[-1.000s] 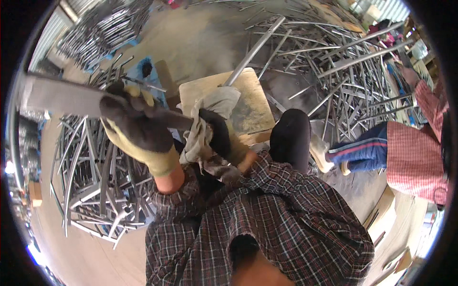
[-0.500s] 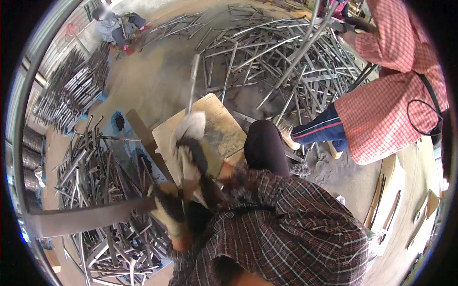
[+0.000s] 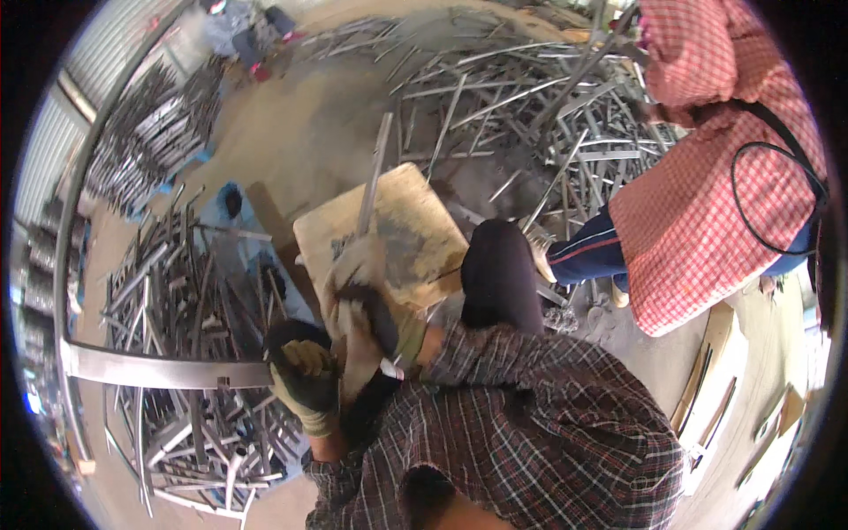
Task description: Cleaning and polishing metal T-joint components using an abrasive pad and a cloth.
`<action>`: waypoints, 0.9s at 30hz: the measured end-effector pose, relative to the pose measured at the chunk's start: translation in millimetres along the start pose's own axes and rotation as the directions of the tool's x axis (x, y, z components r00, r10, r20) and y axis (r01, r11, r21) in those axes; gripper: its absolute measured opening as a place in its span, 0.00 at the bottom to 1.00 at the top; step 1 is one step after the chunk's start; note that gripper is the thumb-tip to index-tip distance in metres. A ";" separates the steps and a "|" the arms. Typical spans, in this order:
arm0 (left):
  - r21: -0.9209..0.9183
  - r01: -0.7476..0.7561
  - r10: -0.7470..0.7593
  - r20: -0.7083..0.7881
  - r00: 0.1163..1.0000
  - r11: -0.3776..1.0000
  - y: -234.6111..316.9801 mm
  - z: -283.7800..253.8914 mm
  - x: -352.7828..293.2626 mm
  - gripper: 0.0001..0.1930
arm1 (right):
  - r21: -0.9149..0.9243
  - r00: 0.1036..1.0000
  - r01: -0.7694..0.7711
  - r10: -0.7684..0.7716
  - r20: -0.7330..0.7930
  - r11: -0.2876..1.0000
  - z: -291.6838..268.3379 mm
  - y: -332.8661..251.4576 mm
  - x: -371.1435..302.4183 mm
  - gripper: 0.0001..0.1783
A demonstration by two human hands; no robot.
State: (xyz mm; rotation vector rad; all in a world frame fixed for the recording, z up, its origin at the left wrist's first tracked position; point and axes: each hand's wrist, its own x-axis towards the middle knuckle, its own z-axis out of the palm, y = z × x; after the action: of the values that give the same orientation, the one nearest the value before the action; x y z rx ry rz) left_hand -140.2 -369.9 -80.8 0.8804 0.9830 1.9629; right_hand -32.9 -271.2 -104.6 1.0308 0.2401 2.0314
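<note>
My left hand (image 3: pixel 305 375), in a cream and dark work glove, is closed around the end of a flat grey metal tube (image 3: pixel 168 366). This tube runs left and meets a long curved metal tube (image 3: pixel 67 238) near the left rim. My right hand (image 3: pixel 375 318), also gloved, is closed on a pale rag (image 3: pixel 358 340) wrapped about a straight metal tube (image 3: pixel 375 168). That tube slants up and away over a worn wooden board (image 3: pixel 420 221) in front of me. Whether both tubes belong to one piece is hidden by my hands and the rag.
Loose tubes (image 3: pixel 168 433) lie heaped at my left, beside a blue sheet (image 3: pixel 221 212). A bigger heap of tubes (image 3: pixel 601 150) spreads ahead. A person in a red checked smock (image 3: pixel 707 212) stands close on my right. Another person (image 3: pixel 234 35) sits far left, near stacked tubes (image 3: pixel 155 132).
The flat tube in my left hand has swung slightly up and turned. My right hand with the rag has come down a little toward me. The person at right has shifted.
</note>
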 end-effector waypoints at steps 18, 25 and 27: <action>0.169 -0.003 -0.028 0.183 0.983 0.986 77.3 -100.5 -42.9 0.29 | -0.898 0.823 -0.359 -0.368 -0.433 0.253 18.3 -173.0 68.7 0.20; 0.033 0.063 -0.067 0.140 0.988 0.997 82.7 -96.7 -40.1 0.28 | -0.413 0.831 -0.442 -0.537 0.145 -0.796 21.2 -238.6 71.0 0.15; -0.053 0.037 -0.031 0.108 0.994 0.998 78.6 -117.6 -41.9 0.26 | -0.429 0.844 -0.283 -0.435 0.314 -0.858 23.7 -241.7 73.8 0.14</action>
State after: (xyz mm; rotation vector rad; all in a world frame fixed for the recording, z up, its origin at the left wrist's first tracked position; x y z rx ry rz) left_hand -241.5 -477.0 -78.7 0.9224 0.8728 1.8852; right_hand 103.1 -65.7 -165.3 -1.1221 -1.3407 0.5403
